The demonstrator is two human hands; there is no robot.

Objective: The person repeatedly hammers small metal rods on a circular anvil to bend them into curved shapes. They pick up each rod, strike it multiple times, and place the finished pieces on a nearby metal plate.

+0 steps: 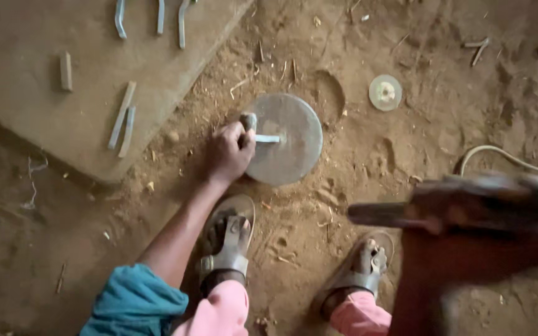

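My left hand (pixel 228 151) grips a small bent metal piece (pixel 264 138) and holds it flat on a round grey metal disc (pixel 291 155) lying on the dirt floor. My right hand (pixel 468 214) is raised close to the camera, blurred, shut on a hammer (pixel 381 213) whose dark head points left. The hammer hangs well above and to the right of the disc. My sandalled feet (pixel 231 239) rest on the ground just below the disc.
A flat slab (pixel 32 112) at upper left carries several bent and straight metal strips (pixel 122 115). A small shiny disc (pixel 385 93) lies on the dirt at upper right. A pale cable (pixel 499 154) curves at the right. Loose earth surrounds everything.
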